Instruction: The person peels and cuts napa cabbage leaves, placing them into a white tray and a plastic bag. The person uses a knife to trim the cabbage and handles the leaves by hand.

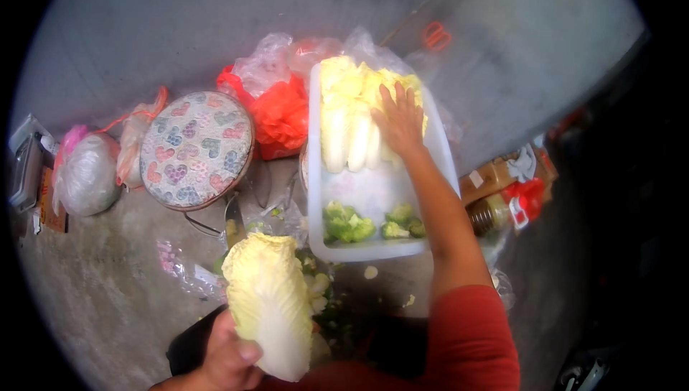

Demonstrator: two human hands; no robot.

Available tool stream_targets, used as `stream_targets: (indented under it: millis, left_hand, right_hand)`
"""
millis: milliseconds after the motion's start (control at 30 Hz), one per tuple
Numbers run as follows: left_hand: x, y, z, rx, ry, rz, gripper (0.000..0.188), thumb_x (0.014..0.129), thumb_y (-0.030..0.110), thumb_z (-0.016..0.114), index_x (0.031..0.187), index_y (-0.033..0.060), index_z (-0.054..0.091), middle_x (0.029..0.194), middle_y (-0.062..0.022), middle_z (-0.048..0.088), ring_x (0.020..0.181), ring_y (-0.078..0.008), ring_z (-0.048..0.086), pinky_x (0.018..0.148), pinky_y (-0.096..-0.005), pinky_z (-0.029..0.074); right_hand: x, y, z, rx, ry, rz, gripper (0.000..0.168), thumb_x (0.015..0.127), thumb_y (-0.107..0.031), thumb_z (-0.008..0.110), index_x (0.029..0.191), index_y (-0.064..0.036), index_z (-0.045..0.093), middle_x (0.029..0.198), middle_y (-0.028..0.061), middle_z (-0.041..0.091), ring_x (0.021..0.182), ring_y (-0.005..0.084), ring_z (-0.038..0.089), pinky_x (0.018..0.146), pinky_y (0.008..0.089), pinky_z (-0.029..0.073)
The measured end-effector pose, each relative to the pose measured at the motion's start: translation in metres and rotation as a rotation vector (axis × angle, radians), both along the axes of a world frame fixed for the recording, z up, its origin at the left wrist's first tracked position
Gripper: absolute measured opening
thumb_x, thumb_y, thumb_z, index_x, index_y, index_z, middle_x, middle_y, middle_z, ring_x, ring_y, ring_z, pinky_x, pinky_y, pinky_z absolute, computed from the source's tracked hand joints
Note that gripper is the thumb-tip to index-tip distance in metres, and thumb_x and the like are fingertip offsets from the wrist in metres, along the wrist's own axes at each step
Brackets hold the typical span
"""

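In my left hand [231,353] I hold a napa cabbage [272,299] upright by its lower left side, near the bottom of the view. My right hand [401,121] rests with spread fingers on the napa cabbage leaves [344,116] laid side by side in a translucent white plastic tub [315,197]. Broccoli florets [349,223] lie at the tub's near end. Just behind the held cabbage is a knife [235,217], its lower part hidden. Whatever lies under my right palm cannot be seen in full.
Left of the tub stands a round stool with a heart-patterned seat [198,151]. Red plastic bags [280,111] and clear bags crowd behind. A filled plastic bag [89,175] sits at far left. Orange-handled scissors [436,36] lie upper right; a cardboard box [487,178] and jar [487,216] are at right.
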State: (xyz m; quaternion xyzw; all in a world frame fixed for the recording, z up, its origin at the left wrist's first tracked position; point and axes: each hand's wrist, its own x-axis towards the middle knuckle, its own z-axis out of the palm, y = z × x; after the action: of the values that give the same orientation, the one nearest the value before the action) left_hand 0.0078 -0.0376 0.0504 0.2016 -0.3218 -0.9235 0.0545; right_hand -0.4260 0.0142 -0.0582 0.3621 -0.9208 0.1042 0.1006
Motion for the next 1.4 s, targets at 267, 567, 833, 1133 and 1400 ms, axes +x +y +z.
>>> stream_targets:
  millis: [267,567,833,1133,1400]
  left_hand:
    - [0.006,0.004,-0.012,-0.184,-0.002,0.018,0.082,0.069,0.055,0.068,0.119,-0.0046,0.043,0.097,-0.0190,0.061,0.074,-0.0209,0.063,0.057,-0.0276,0.053]
    - [-0.002,0.010,-0.010,-0.157,-0.006,0.129,0.076,0.071,0.051,0.066,0.118,-0.0038,0.043,0.096,-0.0203,0.059,0.068,-0.0216,0.062,0.051,-0.0289,0.052]
    - [-0.011,0.018,-0.012,-0.194,-0.033,0.142,0.072,0.069,0.051,0.067,0.110,-0.0059,0.050,0.097,-0.0199,0.059,0.063,-0.0201,0.061,0.045,-0.0282,0.050]
    - [-0.012,0.021,-0.016,-0.192,-0.047,0.152,0.075,0.068,0.050,0.068,0.113,-0.0057,0.048,0.097,-0.0197,0.059,0.068,-0.0202,0.061,0.049,-0.0284,0.051]
    - [-0.015,0.018,-0.008,-0.182,-0.033,0.125,0.076,0.069,0.045,0.066,0.121,-0.0046,0.041,0.100,-0.0190,0.057,0.077,-0.0223,0.059,0.054,-0.0284,0.051]
  right_hand:
    - [-0.009,0.000,-0.001,-0.012,0.069,-0.002,0.057,0.088,-0.046,0.041,0.139,-0.023,0.028,0.146,0.0097,0.018,0.136,0.0319,0.011,0.106,0.0532,0.011]
    - [-0.003,0.044,0.041,-0.685,-0.267,0.048,0.036,0.080,-0.028,0.058,0.111,-0.011,0.059,0.110,0.0154,0.058,0.106,0.0288,0.052,0.090,0.0357,0.040]
    - [0.056,0.063,0.041,-0.089,-0.267,-0.201,0.019,0.070,-0.022,0.062,0.082,-0.007,0.060,0.083,0.0148,0.062,0.081,0.0314,0.059,0.072,0.0397,0.046]
    - [0.048,0.047,0.020,-0.056,-0.233,-0.152,0.018,0.072,-0.021,0.062,0.083,-0.007,0.057,0.081,0.0154,0.062,0.082,0.0333,0.058,0.072,0.0412,0.046]
    - [0.039,0.037,0.009,0.012,-0.155,-0.115,0.020,0.073,-0.022,0.062,0.085,-0.007,0.058,0.085,0.0150,0.062,0.084,0.0332,0.058,0.074,0.0408,0.046]
